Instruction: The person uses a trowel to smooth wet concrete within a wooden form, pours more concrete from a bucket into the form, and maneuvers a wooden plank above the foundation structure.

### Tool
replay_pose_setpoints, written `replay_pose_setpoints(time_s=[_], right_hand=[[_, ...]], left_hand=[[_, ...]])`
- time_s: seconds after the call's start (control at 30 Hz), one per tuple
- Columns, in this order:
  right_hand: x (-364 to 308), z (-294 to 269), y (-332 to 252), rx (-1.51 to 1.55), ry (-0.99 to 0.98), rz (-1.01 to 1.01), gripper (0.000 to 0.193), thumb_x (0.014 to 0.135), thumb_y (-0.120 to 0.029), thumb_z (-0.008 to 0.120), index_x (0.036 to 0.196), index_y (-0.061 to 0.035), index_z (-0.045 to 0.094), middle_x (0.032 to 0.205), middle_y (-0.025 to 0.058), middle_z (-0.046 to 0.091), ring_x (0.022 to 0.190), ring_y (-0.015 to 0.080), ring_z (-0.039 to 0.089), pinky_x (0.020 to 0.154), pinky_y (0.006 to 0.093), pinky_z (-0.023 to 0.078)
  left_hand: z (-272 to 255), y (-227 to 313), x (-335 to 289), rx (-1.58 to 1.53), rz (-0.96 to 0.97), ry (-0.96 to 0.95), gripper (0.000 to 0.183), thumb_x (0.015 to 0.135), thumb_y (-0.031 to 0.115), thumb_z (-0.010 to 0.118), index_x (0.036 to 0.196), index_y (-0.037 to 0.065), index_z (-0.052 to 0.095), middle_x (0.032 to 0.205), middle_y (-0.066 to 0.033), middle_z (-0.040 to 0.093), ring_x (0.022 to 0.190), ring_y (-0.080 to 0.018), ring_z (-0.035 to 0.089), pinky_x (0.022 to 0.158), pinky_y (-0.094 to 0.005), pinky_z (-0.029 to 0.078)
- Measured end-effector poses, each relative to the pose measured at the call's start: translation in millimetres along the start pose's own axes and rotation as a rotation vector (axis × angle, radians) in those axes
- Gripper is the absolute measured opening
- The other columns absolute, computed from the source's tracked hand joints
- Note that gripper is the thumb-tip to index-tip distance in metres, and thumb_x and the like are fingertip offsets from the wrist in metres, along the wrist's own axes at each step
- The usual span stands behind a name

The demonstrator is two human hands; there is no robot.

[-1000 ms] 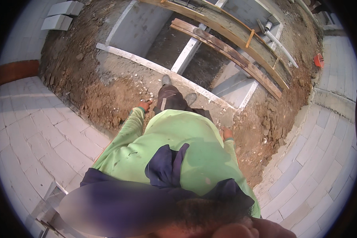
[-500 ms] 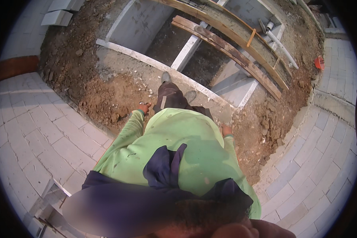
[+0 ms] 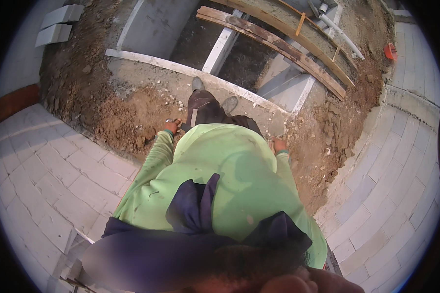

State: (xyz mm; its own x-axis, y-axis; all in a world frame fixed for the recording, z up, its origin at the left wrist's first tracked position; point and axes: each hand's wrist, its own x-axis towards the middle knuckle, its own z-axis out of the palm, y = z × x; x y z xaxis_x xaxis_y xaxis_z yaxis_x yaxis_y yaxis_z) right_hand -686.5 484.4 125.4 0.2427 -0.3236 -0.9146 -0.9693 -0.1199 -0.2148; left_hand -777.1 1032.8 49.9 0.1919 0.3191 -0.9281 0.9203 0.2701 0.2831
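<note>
My left hand (image 3: 172, 126) hangs low beside my dark trousers (image 3: 204, 106), with its fingers curled. A small shiny spot shows at its fingers, too small to name. My right hand (image 3: 278, 144) is down at my other side, close to the hem of my green long-sleeved shirt (image 3: 230, 161). Its fingers are mostly hidden, and nothing is visible in it. My grey shoes stand on the dirt strip, the left shoe (image 3: 197, 84) ahead of the right one (image 3: 230, 104), just short of a low pale wall edge (image 3: 171, 67).
Beyond the wall edge lies a sunken pit split by a pale beam (image 3: 223, 49). Wooden planks (image 3: 278, 45) span it. A white pipe (image 3: 341, 35) and a red-orange container (image 3: 390, 51) are at the right. White blocks (image 3: 54, 34) lie far left; block walls (image 3: 58, 171) flank both sides.
The pit, planks and pipe have shifted up and left in the picture, and the wall edge is nearer my feet. Both hands stay low at my sides.
</note>
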Motion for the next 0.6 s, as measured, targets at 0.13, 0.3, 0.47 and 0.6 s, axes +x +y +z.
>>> replay_pose_setpoints(time_s=[0.13, 0.3, 0.47, 0.6], right_hand=[[-9, 1, -1, 0.099, 0.006, 0.041, 0.048, 0.096, -0.029, 0.069, 0.124, 0.0103, 0.069, 0.112, 0.0207, 0.074, 0.099, 0.0267, 0.068, 0.087, 0.0387, 0.053], [-8, 5, 0, -0.114, -0.002, -0.086, 0.044, 0.098, -0.031, 0.065, 0.120, 0.0070, 0.072, 0.117, 0.0218, 0.074, 0.104, 0.0292, 0.069, 0.092, 0.0386, 0.051], [26, 17, 5, -0.230, -0.071, -0.041, 0.034, 0.098, -0.028, 0.065, 0.113, 0.0017, 0.073, 0.097, 0.0172, 0.074, 0.083, 0.0303, 0.070, 0.074, 0.0443, 0.055], [52, 32, 2, 0.075, -0.060, 0.055, 0.025, 0.099, -0.025, 0.065, 0.109, -0.0034, 0.072, 0.080, 0.0115, 0.067, 0.064, 0.0265, 0.064, 0.054, 0.0441, 0.052]], left_hand=[[-12, -18, 19, 0.332, 0.178, -0.024, 0.043, 0.096, 0.033, 0.071, 0.133, 0.014, 0.065, 0.128, -0.0147, 0.067, 0.113, -0.0329, 0.066, 0.093, -0.0453, 0.055], [-33, -31, 35, 0.191, 0.306, -0.062, 0.041, 0.091, 0.038, 0.079, 0.121, 0.012, 0.068, 0.115, -0.0086, 0.068, 0.099, -0.0282, 0.067, 0.074, -0.0467, 0.059], [-48, -25, 18, 0.226, 0.165, 0.033, 0.042, 0.092, 0.039, 0.078, 0.119, 0.009, 0.069, 0.105, -0.0082, 0.070, 0.089, -0.0268, 0.069, 0.069, -0.0459, 0.059], [-55, -1, 10, 0.430, 0.108, 0.043, 0.043, 0.092, 0.036, 0.078, 0.117, 0.003, 0.068, 0.106, -0.0128, 0.071, 0.088, -0.0282, 0.070, 0.071, -0.0450, 0.060]])
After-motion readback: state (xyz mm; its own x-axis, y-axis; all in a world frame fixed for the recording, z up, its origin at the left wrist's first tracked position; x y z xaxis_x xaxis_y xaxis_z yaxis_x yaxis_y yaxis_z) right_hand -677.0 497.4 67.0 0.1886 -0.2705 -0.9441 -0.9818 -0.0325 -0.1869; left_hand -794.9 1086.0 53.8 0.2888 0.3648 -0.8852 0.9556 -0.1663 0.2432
